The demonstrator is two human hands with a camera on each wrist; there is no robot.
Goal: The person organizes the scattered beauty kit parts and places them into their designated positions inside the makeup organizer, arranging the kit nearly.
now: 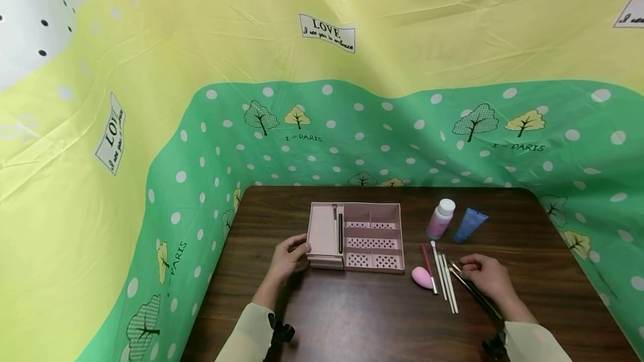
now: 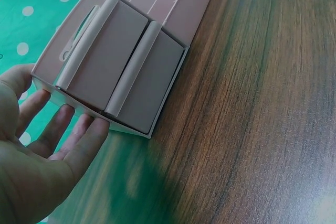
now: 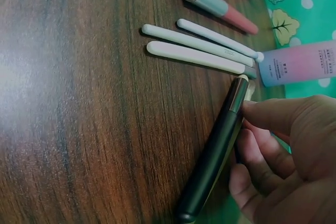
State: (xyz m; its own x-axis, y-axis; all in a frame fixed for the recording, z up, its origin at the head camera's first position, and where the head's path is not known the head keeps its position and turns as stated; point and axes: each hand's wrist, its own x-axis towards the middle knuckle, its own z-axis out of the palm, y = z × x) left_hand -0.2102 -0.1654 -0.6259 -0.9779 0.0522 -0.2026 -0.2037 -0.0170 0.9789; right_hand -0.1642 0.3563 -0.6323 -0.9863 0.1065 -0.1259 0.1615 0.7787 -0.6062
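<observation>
My left hand is at the near left corner of a pink organizer, its fingertips touching the side and lower edge. Two drawers with bar handles face the left wrist camera. A makeup brush and a black pen-like stick lie on the organizer's top. At the right of the table, my right hand pinches a black-handled makeup brush near its metal collar, thumb on the near side and fingers curled behind. Its handle slants down toward the wrist.
Left of the right hand lie several pale brushes, a red-handled brush and a pink makeup sponge. Behind them stand a pink-and-white bottle and a blue tube. Patterned cloth hangs around the dark wooden table.
</observation>
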